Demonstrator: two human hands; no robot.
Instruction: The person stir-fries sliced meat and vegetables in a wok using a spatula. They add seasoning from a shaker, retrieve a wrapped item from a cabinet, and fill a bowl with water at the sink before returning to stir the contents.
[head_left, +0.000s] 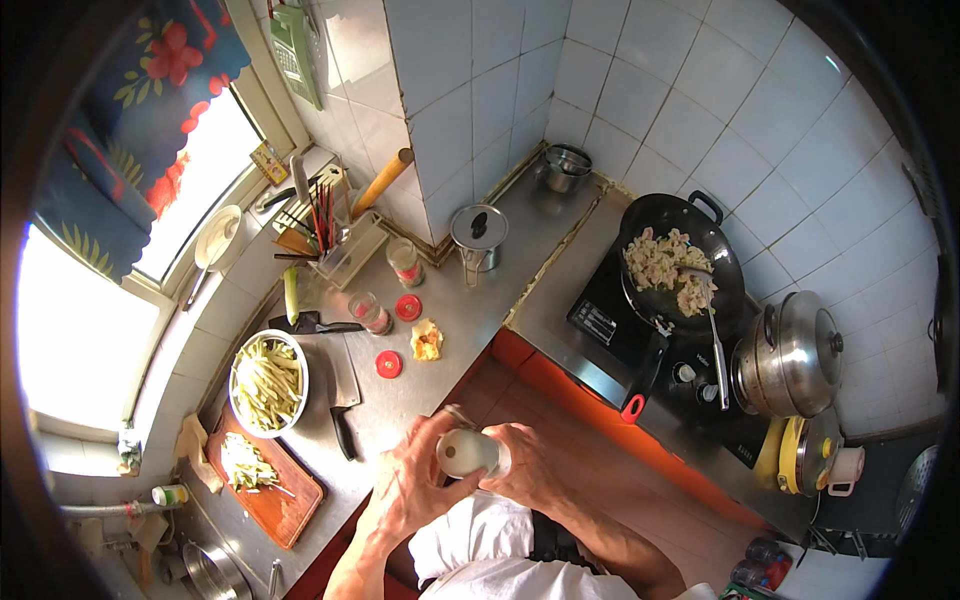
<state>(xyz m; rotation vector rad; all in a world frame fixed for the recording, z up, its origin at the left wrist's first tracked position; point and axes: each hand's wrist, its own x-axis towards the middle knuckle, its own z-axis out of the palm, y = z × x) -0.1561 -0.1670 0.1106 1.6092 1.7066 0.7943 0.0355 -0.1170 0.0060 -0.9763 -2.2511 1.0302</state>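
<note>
Low in front of my body, my left hand and my right hand close around a clear jar with whitish contents, tilted on its side; a small brown spot shows on its pale end. On the steel counter ahead lie two red lids, beside two glass jars with reddish labels and a crumpled yellowish piece. A cleaver rests left of them. A steel bowl holds cut pale-green strips. More cut pieces lie on a wooden cutting board.
At the right, a black wok with cooked pieces and a metal spatula sits on the stove, its handle pointing towards me. A lidded steel pot stands beside it. A utensil rack and a small lidded pot stand near the wall corner.
</note>
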